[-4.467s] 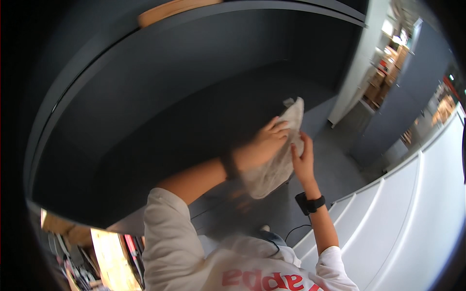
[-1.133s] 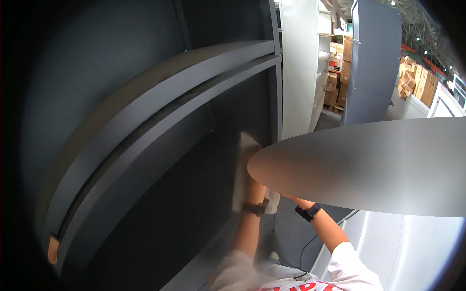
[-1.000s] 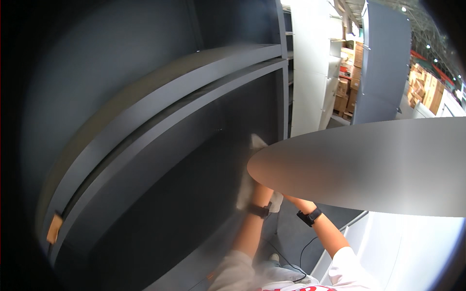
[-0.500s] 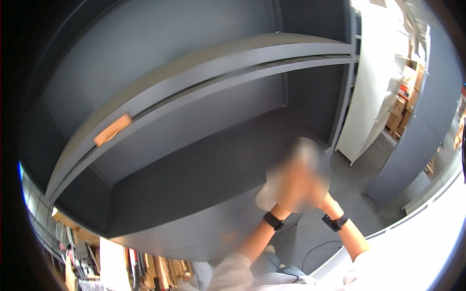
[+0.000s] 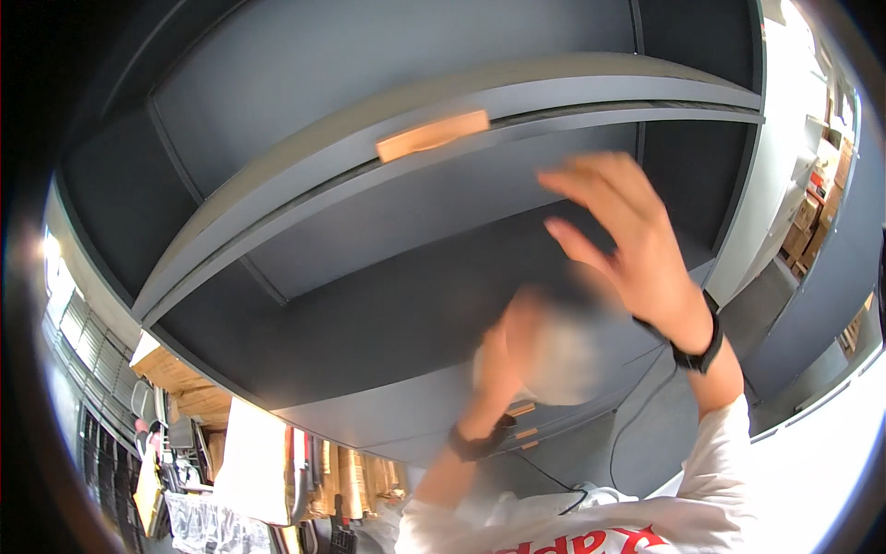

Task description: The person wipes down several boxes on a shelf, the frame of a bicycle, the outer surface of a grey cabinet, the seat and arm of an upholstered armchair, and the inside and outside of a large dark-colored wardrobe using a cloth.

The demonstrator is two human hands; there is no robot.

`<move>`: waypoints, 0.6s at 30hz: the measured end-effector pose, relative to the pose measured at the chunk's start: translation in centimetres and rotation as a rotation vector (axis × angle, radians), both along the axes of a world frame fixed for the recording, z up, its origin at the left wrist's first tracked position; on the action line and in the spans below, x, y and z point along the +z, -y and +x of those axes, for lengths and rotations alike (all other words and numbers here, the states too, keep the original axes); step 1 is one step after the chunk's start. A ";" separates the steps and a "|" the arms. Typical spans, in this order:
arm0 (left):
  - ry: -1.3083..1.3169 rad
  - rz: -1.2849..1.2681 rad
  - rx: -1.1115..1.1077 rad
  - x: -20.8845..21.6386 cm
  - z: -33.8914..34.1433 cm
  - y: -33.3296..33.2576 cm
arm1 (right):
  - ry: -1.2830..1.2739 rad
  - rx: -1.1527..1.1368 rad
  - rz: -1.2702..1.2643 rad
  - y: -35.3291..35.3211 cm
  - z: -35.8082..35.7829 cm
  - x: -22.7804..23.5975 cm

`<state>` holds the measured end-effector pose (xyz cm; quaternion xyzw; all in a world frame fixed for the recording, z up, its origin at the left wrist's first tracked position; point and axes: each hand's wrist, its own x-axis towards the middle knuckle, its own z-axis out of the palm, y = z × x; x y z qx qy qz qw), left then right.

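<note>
My left hand point(image 5: 506, 360) is low in front of the grey cabinet, its fingers smeared by blur. A whitish soft-looking thing point(image 5: 565, 365) shows around it and seems held there; its kind is too blurred to tell. My right hand point(image 5: 628, 235) is raised to the right of it, in front of the lower compartment, fingers spread and nothing in them. Both wrists wear black bands. Up and left of the right hand, a tan rectangular strip point(image 5: 432, 135) sits on the front edge of the grey cabinet shelf point(image 5: 572, 92), apart from both hands.
Below the compartment, more small tan strips point(image 5: 524, 433) mark the cabinet's lower front. A black cable point(image 5: 637, 420) runs over the floor. White cabinets point(image 5: 766, 231) and a grey panel point(image 5: 817, 305) stand right. Stacked boards point(image 5: 355, 480) and a wire rack lie lower left.
My hands, close together before, are now apart; the right has risen with fingers spread. The left has shifted slightly left with the whitish thing. The view has turned left, so the cabinet sits further right.
</note>
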<state>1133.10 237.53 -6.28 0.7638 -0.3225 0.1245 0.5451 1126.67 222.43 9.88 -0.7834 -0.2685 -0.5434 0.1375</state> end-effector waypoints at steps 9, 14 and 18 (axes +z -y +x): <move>-0.212 -0.509 -0.256 12.3 2.5 -9.4 | 0.146 -0.180 -0.125 -5.7 5.2 4.0; -0.116 -0.604 -0.208 15.3 4.0 -9.1 | -0.083 -0.139 -0.217 -6.2 4.2 6.4; -0.058 -0.621 -0.179 15.6 5.6 -8.9 | 0.018 -0.221 -0.256 -6.4 4.0 6.4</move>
